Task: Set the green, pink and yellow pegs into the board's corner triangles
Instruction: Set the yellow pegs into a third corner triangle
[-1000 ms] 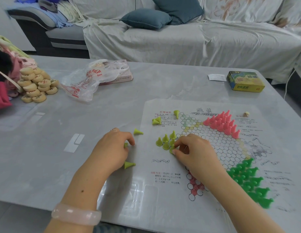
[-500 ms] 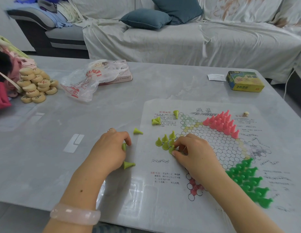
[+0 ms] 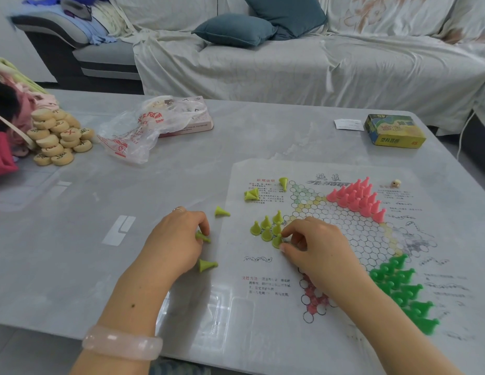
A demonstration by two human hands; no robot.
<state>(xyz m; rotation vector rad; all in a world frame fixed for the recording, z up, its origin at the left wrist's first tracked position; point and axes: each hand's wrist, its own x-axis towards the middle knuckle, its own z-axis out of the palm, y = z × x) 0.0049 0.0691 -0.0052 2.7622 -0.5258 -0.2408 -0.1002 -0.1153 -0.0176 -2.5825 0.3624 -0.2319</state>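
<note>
A yellow peg [image 3: 277,241] is being pinched between thumb and fingertips of the right hand [image 3: 314,247], at the near edge of the yellow cluster [image 3: 267,227] standing just beyond and to the left of that hand's knuckles. Another yellow peg [image 3: 203,236] is being gripped under the curled fingers of the left hand [image 3: 176,239], with one loose peg [image 3: 206,265] lying on its side just nearer than that hand and another [image 3: 222,211] lying just beyond its fingertips. Three more are lying further off beyond the cluster, near the printed text on the board [image 3: 344,334].

The pink pegs [image 3: 357,197] and green pegs [image 3: 403,288] are already being held by their triangles, far and near to the right of the right hand; the yellow triangle appears to be the one being filled.

For the step to be done well, the pinched peg is best being kept upright and lowered onto a free circle, with neighbours not being brushed. Fallen pegs are probably best being righted by the left hand and passed across one at a time.
</note>
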